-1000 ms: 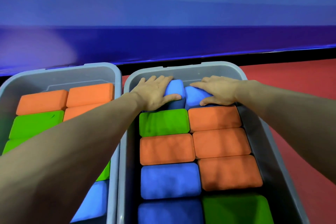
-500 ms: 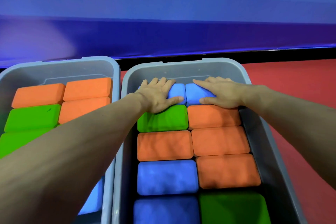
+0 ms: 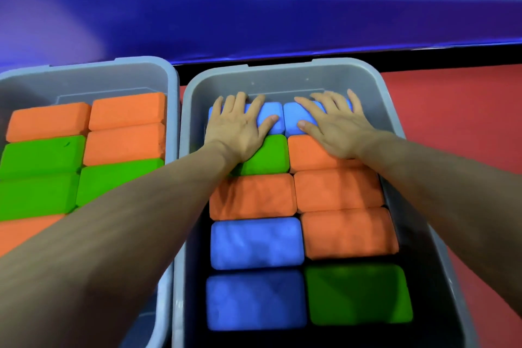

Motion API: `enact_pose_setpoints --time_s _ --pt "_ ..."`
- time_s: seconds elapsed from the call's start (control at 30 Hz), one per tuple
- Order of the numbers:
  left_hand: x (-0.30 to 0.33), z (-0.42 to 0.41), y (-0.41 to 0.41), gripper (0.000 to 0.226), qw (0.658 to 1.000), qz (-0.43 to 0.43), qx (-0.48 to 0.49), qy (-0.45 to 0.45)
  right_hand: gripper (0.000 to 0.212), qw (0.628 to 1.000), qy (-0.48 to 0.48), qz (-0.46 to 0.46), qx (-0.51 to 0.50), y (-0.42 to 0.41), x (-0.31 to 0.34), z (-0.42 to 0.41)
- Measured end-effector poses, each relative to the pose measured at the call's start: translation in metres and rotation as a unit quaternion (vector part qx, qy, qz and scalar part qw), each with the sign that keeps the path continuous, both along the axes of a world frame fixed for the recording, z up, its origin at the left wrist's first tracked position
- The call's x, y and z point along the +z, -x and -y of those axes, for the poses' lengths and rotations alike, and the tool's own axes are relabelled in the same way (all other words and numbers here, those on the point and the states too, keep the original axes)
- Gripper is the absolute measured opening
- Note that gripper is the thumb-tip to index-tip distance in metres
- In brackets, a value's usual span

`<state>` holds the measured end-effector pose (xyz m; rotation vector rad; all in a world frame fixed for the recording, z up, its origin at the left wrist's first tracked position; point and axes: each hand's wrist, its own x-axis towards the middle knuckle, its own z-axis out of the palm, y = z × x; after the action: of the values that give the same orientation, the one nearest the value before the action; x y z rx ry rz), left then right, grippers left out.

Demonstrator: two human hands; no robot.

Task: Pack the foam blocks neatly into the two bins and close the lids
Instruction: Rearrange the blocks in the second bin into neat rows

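Play or sports hall, seemingly, rather than a home or kitchen

A red floor (image 3: 457, 110) is seen at the right of the frame, edged by a black strip (image 3: 423, 58) and backed across the top by a glossy blue wall (image 3: 254, 17); two grey bins (image 3: 285, 76) of coloured foam blocks (image 3: 254, 243) are set on it below.

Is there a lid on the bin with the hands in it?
No, the right bin is open on top, and the left hand and right hand press flat on the two blue blocks at its far end.
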<state>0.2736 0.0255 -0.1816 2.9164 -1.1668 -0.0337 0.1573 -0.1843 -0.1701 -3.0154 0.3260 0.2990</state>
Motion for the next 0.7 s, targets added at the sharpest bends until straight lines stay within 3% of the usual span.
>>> enact_pose_setpoints --time_s 0.13,0.23,0.33,0.43,0.7 --pt "0.008 -0.013 0.041 0.072 0.993 -0.082 0.081 0.019 0.059 0.995 -0.012 0.01 -0.1 0.018 0.005 -0.033" --pt "0.02 -0.027 0.083 0.074 0.987 -0.131 0.081 0.045 0.064 0.992 -0.033 0.014 -0.118 0.052 0.013 -0.059" --pt "0.023 -0.041 0.123 0.078 0.99 -0.125 0.052 0.045 0.066 0.994 -0.041 0.034 -0.098 0.095 0.02 -0.086" --pt "0.01 -0.05 0.144 0.074 0.995 -0.097 0.021 0.02 0.072 0.996 -0.031 -0.009 -0.079 0.123 0.011 -0.103" --pt "0.0 -0.042 0.128 0.066 0.996 -0.062 0.024 0.051 0.066 0.994 -0.01 0.042 -0.099 0.107 -0.001 -0.099"
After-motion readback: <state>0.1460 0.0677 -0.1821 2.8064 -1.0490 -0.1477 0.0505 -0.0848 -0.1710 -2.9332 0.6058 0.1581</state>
